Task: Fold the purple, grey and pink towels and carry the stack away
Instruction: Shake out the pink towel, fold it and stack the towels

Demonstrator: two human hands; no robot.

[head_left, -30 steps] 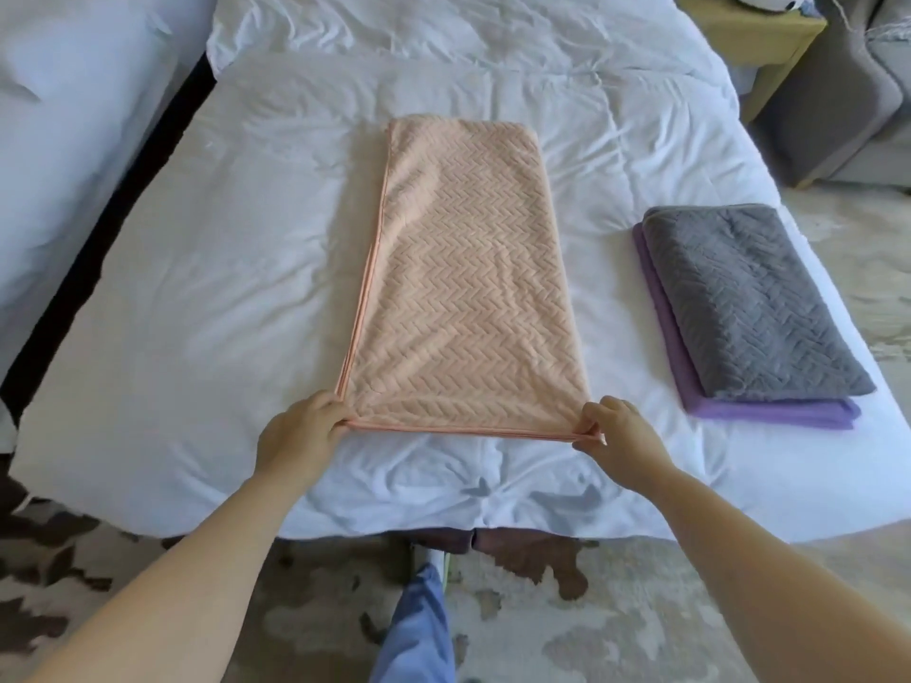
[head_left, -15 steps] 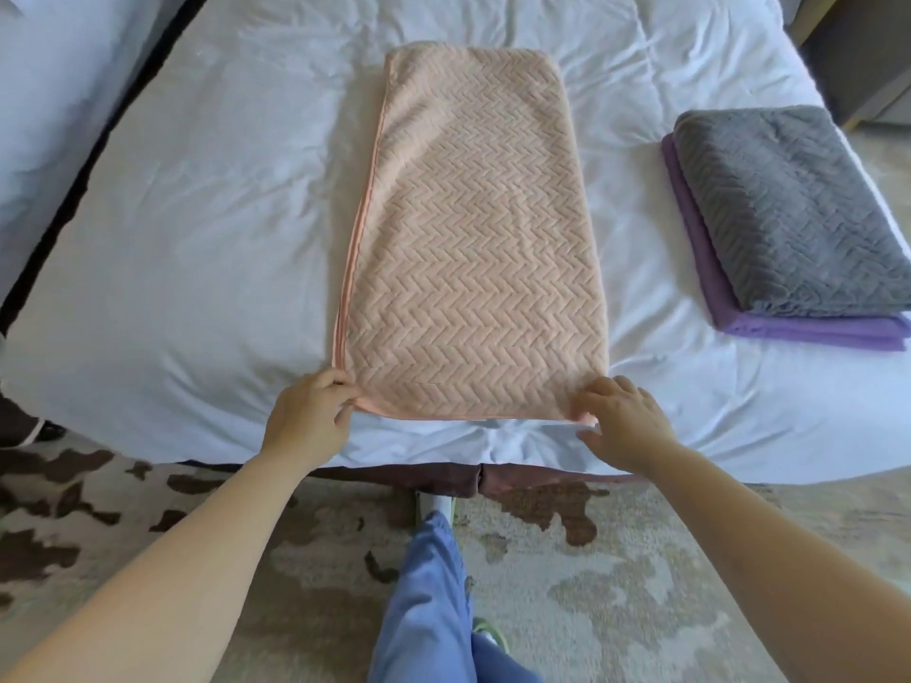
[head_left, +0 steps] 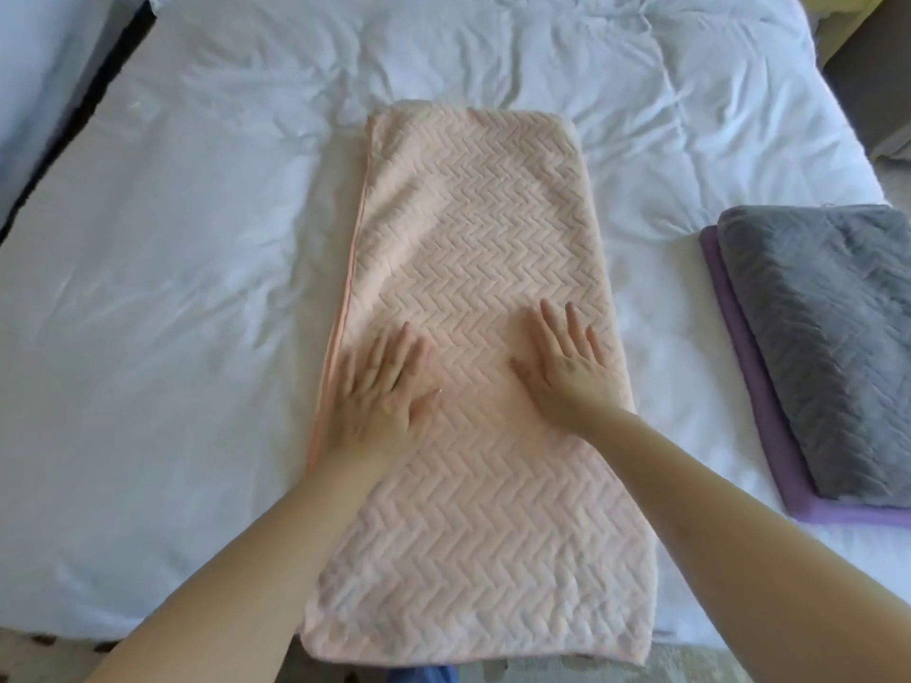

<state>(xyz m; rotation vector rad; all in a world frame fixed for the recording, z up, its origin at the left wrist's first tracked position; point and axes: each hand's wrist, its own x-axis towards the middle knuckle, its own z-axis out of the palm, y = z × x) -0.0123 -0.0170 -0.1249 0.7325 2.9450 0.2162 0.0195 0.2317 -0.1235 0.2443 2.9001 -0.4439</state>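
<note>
The pink towel (head_left: 473, 248) lies as a long folded strip down the middle of the white bed (head_left: 172, 288), its near end reaching the bed's front edge. My left hand (head_left: 382, 386) rests flat on the towel near its left edge, fingers straight. My right hand (head_left: 567, 367) lies flat on the towel's right half, fingers spread. At the right of the bed the folded grey towel (head_left: 828, 337) sits on top of the folded purple towel (head_left: 749, 386), whose edge shows along the left and front.
A second white bed (head_left: 44, 66) stands at the far left beyond a dark gap (head_left: 98, 86). At the top right, a grey couch (head_left: 882, 86) stands next to a yellow-green piece of furniture (head_left: 833, 27). Patterned carpet shows below the bed's front edge.
Both hands let go of the pink towel's near corners and moved up onto its surface, now lying flat. The camera moved closer over the bed.
</note>
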